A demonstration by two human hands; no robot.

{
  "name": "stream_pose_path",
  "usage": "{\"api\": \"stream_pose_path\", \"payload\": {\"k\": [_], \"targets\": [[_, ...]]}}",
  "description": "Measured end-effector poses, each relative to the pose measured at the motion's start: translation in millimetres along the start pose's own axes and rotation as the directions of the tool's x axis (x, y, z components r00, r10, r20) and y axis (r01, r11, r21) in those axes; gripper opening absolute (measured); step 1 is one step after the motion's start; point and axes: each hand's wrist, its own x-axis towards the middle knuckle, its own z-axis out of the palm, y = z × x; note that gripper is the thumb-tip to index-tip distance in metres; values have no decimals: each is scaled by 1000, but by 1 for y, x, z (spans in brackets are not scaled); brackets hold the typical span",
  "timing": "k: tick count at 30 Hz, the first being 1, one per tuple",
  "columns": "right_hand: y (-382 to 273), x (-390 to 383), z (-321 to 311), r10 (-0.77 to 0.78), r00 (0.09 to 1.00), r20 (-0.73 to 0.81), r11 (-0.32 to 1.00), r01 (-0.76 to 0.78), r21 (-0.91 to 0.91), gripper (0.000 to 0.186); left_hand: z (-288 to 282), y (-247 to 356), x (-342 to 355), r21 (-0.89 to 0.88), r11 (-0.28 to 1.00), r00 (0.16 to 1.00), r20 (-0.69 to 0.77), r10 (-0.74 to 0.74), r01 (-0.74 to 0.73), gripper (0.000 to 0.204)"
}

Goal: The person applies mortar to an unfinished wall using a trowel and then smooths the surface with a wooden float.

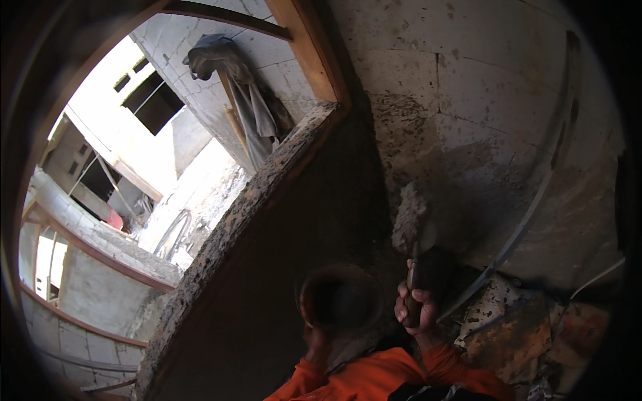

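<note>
Below, left hand fingers gripping dark bowl, right hand fingers clasping mortar-loaded trowel

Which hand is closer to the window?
Left. The left hand holds a round bowl right under the stone sill of the window. The right hand grips a trowel by the block wall, farther from the window.

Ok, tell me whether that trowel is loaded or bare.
Loaded. The trowel in the right hand carries a grey lump of mortar on its blade, held up against the block wall.
</note>
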Motion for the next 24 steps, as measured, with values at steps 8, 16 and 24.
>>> {"api": "stream_pose_path", "payload": {"k": [8, 16, 24], "targets": [[1, 205, -10, -957, 261, -127, 271, 646, -714, 70, -24, -2, -25, 4, 999, 998, -54, 41, -40, 36], [88, 44, -4, 268, 963, 37, 585, -132, -800, 68, -77, 31, -43, 39, 975, 976, 11, 219, -219, 49], [105, -17, -80, 483, 845, -228, -572, 108, -813, 54, -65, 0, -30, 99, 970, 971, 110, 211, -222, 36]]}}
